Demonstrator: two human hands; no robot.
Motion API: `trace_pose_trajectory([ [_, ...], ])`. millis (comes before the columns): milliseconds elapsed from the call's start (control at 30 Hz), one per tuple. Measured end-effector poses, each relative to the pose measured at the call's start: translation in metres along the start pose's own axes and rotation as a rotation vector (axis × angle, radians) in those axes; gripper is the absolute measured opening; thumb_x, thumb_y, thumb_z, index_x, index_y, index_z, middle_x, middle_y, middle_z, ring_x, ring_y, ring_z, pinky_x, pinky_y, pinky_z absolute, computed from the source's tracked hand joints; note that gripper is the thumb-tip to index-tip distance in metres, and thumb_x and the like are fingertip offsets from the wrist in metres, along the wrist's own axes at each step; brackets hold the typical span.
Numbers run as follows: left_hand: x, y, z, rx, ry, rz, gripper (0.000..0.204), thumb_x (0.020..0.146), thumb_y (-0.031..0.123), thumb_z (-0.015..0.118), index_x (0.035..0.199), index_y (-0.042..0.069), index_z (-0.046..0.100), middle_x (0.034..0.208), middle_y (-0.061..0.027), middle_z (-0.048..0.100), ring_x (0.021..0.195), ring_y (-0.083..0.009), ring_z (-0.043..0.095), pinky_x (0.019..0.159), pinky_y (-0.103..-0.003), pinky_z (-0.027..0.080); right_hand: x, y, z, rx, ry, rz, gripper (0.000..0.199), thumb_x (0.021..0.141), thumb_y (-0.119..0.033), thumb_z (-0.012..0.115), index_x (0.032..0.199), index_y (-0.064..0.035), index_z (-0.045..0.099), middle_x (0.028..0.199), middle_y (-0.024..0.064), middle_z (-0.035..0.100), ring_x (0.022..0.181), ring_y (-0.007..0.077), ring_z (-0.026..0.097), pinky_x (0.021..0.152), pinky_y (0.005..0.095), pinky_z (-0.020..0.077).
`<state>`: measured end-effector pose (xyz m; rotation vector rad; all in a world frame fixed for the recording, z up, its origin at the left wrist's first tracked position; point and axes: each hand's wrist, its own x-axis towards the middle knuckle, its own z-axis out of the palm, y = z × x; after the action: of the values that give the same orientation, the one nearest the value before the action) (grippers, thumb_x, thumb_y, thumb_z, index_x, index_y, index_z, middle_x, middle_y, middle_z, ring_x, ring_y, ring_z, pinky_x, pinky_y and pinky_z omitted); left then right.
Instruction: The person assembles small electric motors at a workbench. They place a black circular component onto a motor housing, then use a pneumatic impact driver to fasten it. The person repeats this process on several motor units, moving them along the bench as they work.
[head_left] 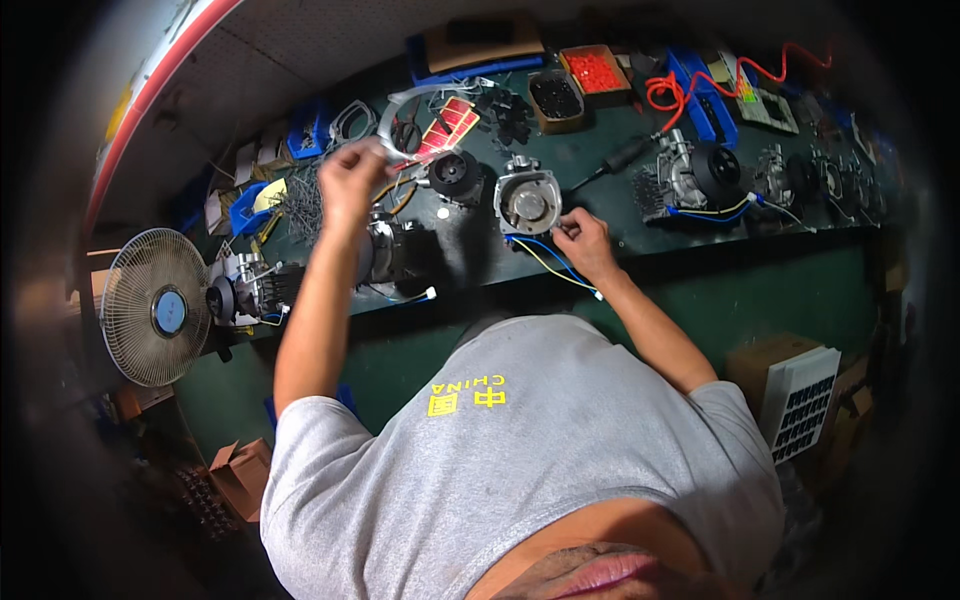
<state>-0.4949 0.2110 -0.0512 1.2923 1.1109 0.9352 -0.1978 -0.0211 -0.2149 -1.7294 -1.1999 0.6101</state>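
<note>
My left hand point(350, 180) is raised over the left part of the bench, its fingers pinched on the edge of a pale, see-through ring-shaped piece point(391, 127). In front of me on the bench stands a grey metal motor housing point(503, 208) with its round open side up, and blue and yellow wires trail from its near side. At the housing's near right corner is my right hand point(588, 245), with thumb and fingers closed together. Whatever they hold, if anything, is too small to make out. A motor with a black wheel point(455, 176) stands left of the housing.
A black-handled screwdriver-like tool point(625, 155) on a red coiled hose point(680, 95) lies right of the housing. Several motor assemblies point(680, 180) line the bench's right side. Small-parts boxes point(556, 98) stand behind. A fan point(155, 305) is at the left.
</note>
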Motion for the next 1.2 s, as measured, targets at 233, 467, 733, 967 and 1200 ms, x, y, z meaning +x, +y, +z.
trace_pose_trajectory([
  [233, -0.106, -0.121, 0.114, -0.203, 0.039, -0.253, 0.019, 0.099, 0.006, 0.069, 0.113, -0.007, 0.068, 0.092, -0.0068, 0.069, 0.077, -0.0134, 0.067, 0.071, -0.029, 0.062, 0.002, -0.010, 0.003, 0.045, -0.004, -0.007, 0.020, 0.082, -0.012, 0.080, 0.091, -0.0005, 0.066, 0.085, 0.0150, 0.074, 0.072, 0.0283, 0.072, 0.066, 0.0386, 0.0565],
  [467, -0.107, -0.150, 0.129, -0.132, 0.082, -0.159, 0.017, 0.099, 0.007, 0.069, 0.112, -0.005, 0.068, 0.086, -0.0043, 0.068, 0.074, -0.0109, 0.065, 0.070, -0.029, 0.061, 0.001, -0.012, -0.004, 0.014, -0.010, -0.005, 0.019, 0.083, -0.013, 0.079, 0.092, -0.0009, 0.066, 0.084, 0.0145, 0.074, 0.072, 0.0291, 0.071, 0.066, 0.0396, 0.0560],
  [733, -0.112, -0.147, 0.133, 0.122, 0.064, -0.150, 0.020, 0.097, 0.011, 0.073, 0.106, -0.006, 0.070, 0.086, -0.0059, 0.071, 0.071, -0.0107, 0.067, 0.061, -0.027, 0.060, 0.002, -0.013, -0.003, 0.027, -0.003, -0.025, 0.020, 0.083, -0.012, 0.079, 0.091, -0.0003, 0.065, 0.082, 0.0144, 0.072, 0.070, 0.0284, 0.070, 0.064, 0.0393, 0.0556],
  [967, -0.110, -0.145, 0.132, 0.295, 0.054, -0.069, 0.021, 0.095, 0.016, 0.077, 0.099, -0.004, 0.072, 0.077, -0.0039, 0.069, 0.062, -0.0080, 0.062, 0.054, -0.025, 0.054, 0.004, -0.011, -0.004, 0.018, -0.023, -0.039, 0.020, 0.083, -0.012, 0.079, 0.090, -0.0002, 0.065, 0.081, 0.0143, 0.071, 0.069, 0.0272, 0.070, 0.063, 0.0381, 0.0555],
  [1200, -0.108, -0.153, 0.132, 0.311, 0.070, -0.045, 0.021, 0.095, 0.016, 0.077, 0.097, -0.004, 0.070, 0.077, -0.0039, 0.068, 0.062, -0.0081, 0.061, 0.053, -0.025, 0.053, 0.006, -0.017, -0.011, 0.002, -0.058, -0.062, 0.019, 0.083, -0.010, 0.079, 0.092, 0.0012, 0.066, 0.082, 0.0150, 0.072, 0.069, 0.0271, 0.071, 0.064, 0.0373, 0.0565],
])
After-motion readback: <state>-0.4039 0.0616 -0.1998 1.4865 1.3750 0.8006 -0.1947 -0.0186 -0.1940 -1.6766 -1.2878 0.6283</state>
